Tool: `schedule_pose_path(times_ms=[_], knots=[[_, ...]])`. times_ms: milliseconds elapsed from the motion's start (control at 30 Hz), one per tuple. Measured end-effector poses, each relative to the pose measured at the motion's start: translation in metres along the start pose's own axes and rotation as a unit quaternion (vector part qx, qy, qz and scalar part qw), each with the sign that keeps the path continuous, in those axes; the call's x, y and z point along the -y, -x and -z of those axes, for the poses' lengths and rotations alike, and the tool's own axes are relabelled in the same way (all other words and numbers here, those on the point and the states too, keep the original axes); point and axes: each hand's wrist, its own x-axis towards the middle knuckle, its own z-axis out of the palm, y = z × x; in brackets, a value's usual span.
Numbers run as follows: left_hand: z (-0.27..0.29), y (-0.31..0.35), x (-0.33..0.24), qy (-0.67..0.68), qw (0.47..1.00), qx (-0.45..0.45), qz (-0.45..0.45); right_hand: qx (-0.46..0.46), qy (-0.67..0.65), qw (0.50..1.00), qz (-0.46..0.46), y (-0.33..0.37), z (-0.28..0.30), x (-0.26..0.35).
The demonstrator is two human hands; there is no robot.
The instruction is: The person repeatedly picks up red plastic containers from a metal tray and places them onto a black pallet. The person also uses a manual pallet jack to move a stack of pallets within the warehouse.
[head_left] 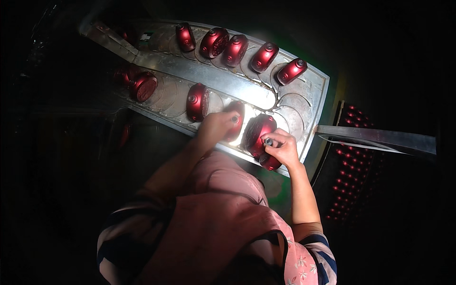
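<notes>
My left hand (pixel 216 127) is closed around the neck end of a glossy red bottle (pixel 236 132), slightly blurred, under the brightest patch of light. To its right, my right hand (pixel 285 150) pinches the neck of a second rounded red bottle (pixel 259 132), whose broad face looks embossed. Just below that bottle, another red bottle (pixel 270 162) shows partly, at the near edge of the metal conveyor (pixel 317 90). A red bottle (pixel 195 105) stands on the conveyor left of my left hand.
Several red bottles (pixel 236 50) stand along the conveyor's far lane. A metal divider (pixel 204 80) runs between the lanes. More red bottles (pixel 144 87) sit at the left end. A metal bar (pixel 380 137) juts out at right, near a dark rack with rows of red spots (pixel 349 166).
</notes>
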Motion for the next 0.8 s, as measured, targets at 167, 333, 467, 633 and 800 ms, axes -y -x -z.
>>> schedule_pose_path(times_ms=[167, 333, 467, 633, 800], knots=[[-0.004, -0.013, 0.020, 0.094, 0.990, 0.048, 0.095, 0.090, 0.053, 0.994, -0.032, -0.043, -0.021, -0.001], [-0.012, -0.002, 0.014, 0.037, 0.991, 0.042, 0.120, 0.048, 0.036, 0.998, -0.031, -0.038, 0.006, -0.014], [0.017, 0.030, 0.012, 0.135, 0.982, 0.071, 0.112, -0.043, 0.014, 0.999, 0.016, -0.044, 0.022, -0.040], [0.080, 0.051, 0.019, 0.265, 0.952, 0.018, 0.156, -0.077, -0.007, 0.997, 0.023, -0.074, 0.035, -0.039], [0.139, 0.026, 0.049, 0.281, 0.942, -0.156, 0.093, -0.181, 0.022, 0.983, 0.027, -0.076, 0.042, 0.029]])
